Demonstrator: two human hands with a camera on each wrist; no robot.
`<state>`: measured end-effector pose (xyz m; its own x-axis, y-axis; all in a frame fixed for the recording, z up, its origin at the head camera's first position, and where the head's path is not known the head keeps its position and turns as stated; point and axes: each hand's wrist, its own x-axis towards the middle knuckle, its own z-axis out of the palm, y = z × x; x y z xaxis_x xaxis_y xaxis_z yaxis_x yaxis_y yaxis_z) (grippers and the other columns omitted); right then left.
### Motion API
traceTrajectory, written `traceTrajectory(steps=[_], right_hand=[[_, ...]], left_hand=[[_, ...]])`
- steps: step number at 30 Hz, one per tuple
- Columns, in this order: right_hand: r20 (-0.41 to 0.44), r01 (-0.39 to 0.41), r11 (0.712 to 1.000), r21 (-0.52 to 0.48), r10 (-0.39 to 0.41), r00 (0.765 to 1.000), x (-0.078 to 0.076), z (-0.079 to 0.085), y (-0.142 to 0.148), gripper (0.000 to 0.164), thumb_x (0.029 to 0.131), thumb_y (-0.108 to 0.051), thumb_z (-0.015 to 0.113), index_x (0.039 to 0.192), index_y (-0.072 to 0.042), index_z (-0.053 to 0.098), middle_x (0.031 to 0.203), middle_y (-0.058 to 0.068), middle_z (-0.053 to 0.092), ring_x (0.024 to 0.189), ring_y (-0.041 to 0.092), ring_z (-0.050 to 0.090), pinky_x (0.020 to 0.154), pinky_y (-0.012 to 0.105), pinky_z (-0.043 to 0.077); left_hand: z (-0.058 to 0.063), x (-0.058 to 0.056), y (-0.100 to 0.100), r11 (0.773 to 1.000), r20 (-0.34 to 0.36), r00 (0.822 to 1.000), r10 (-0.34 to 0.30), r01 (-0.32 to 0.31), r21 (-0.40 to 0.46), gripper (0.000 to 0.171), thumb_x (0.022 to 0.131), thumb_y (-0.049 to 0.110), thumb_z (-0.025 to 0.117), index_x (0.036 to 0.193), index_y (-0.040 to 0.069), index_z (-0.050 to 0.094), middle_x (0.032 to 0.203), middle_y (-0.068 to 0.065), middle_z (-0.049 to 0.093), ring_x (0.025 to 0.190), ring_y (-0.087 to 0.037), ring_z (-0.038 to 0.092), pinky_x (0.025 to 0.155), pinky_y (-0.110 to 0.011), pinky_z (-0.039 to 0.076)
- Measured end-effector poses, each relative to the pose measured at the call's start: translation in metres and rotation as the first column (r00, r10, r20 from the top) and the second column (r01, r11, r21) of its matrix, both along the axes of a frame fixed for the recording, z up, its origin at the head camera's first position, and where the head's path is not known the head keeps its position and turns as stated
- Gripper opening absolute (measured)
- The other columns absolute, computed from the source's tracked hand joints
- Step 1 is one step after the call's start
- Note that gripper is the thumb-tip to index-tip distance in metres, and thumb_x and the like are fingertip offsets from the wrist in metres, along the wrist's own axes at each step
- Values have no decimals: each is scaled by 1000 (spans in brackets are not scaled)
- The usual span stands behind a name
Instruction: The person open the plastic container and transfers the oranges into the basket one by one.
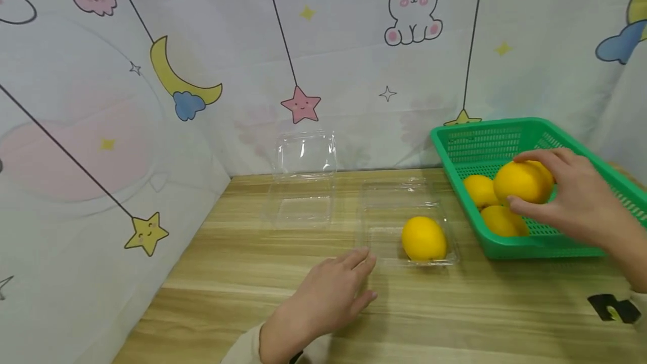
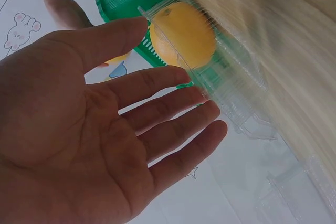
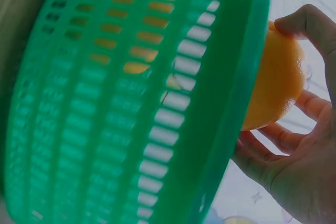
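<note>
My right hand [image 1: 586, 195] grips a yellow-orange orange [image 1: 518, 182] between thumb and fingers, over the green plastic basket [image 1: 546, 250]. In the right wrist view the basket's rim partly hides this held orange [image 3: 278, 82]. Several more oranges [image 1: 504, 222] lie in the basket. To its left stands a clear plastic box [image 1: 386, 243], lid side toward the wall, with one orange [image 1: 424, 239] in its right part. Close to that box's front left corner is my left hand [image 1: 328, 294]; its fingers [image 2: 173, 135] are extended and hold nothing. Whether they touch the box I cannot tell.
Another clear plastic box [image 1: 303, 204] stands open at the back left, its lid [image 1: 305, 153] raised against the printed cloth [image 1: 242, 60]. Wood-grain tabletop [image 1: 227, 296] extends in front of both boxes. A black object [image 1: 613, 308] is near my right sleeve.
</note>
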<state>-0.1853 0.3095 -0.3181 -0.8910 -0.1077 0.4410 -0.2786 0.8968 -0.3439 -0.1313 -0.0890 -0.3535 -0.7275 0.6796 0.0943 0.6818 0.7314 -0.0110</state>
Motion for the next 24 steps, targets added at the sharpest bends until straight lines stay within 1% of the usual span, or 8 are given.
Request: traceTrajectory(steps=[3,6,10,15,17,20,22,24], right_hand=[[16,9,1000,11,-9,1000,-2,-5,11,69,83,-19,88,139,3,53,133,38,47,106,55,43,75,66,43],[40,18,999,31,-19,999,-5,-11,21,67,86,-21,86,138,4,53,130,39,47,99,52,47,71,60,45],[72,48,997,67,-52,996,-9,-21,32,65,88,-25,84,137,5,54,123,40,48,94,50,49,68,55,44],[154,92,990,109,-109,982,-12,-29,44,66,89,-30,83,133,10,53,118,44,46,88,50,51,68,55,44],[217,93,989,119,-117,969,-13,-30,47,67,91,-33,81,132,11,52,118,47,45,89,51,50,69,57,44],[297,81,987,135,-119,948,-15,-30,51,69,95,-38,78,132,13,50,121,51,43,93,57,49,73,62,44],[318,82,986,146,-125,940,-15,-30,51,70,97,-40,75,133,14,49,122,53,42,97,61,47,76,65,43],[315,88,983,162,-136,939,-15,-32,53,70,98,-43,73,132,14,50,122,53,43,97,62,48,77,66,43]], left_hand=[[0,1,-1,1000,3,1000,9,-9,-6,55,104,39,69,148,7,62,152,-9,60,137,-23,61,103,-39,57],[-1,2,-2,1000,5,1000,15,-15,-9,55,103,40,69,148,8,62,153,-8,60,137,-23,61,103,-39,57],[-2,2,-3,1000,13,1000,23,-23,-15,57,103,42,69,149,9,61,154,-8,59,139,-23,60,104,-39,56],[-2,2,-3,999,17,1000,24,-24,-26,58,103,44,69,150,10,61,155,-8,58,141,-22,58,104,-39,56],[-2,2,-3,999,17,1000,25,-24,-30,59,103,44,69,150,10,61,155,-8,58,141,-22,58,104,-39,56],[-1,2,-4,999,24,999,29,-28,-31,59,103,44,69,151,11,60,156,-7,57,142,-22,57,105,-39,56],[0,2,-3,999,35,999,32,-31,-32,59,103,44,69,152,11,59,157,-7,56,143,-22,56,106,-40,55],[0,2,-2,999,44,998,37,-35,-34,60,103,44,68,152,11,59,158,-6,55,144,-22,55,107,-41,55]])
